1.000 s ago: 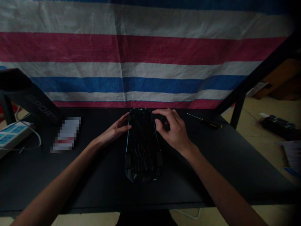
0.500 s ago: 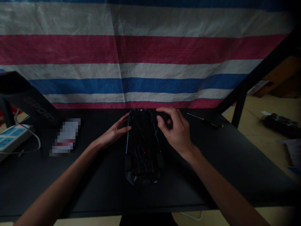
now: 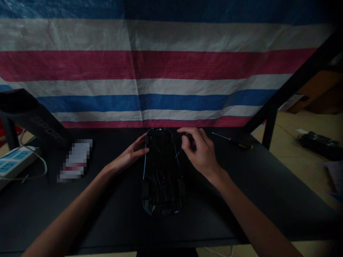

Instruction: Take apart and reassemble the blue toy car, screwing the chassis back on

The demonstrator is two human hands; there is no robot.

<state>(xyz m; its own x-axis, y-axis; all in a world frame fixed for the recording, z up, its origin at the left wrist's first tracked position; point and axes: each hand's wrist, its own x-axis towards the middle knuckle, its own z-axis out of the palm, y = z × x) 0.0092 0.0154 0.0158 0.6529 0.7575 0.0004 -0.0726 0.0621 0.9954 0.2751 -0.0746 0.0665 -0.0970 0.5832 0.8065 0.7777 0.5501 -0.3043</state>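
A black toy car (image 3: 162, 167) lies upside down on the dark table, its wheels and underside facing up. My left hand (image 3: 135, 151) grips its left side near the far end, thumb on the edge and fingers along the flank. Just off the car's right side, my right hand (image 3: 199, 144) is curled around a dark handle, mostly hidden by the fingers. A thin metal shaft (image 3: 178, 153) sticks out from it towards the car's right edge, like a screwdriver. Whether the tip touches the car cannot be made out.
Another screwdriver (image 3: 239, 144) lies on the table (image 3: 257, 185) to the right. On the left are a blurred-out packet (image 3: 76, 159), a white power strip (image 3: 18, 159) with a cable, and a dark tube marked SPORT (image 3: 44, 121). A striped sheet (image 3: 171, 64) hangs behind.
The camera view has tilted up slightly, so everything sits a little lower. My right fingers and the shaft have shifted slightly; my left hand stays on the car.
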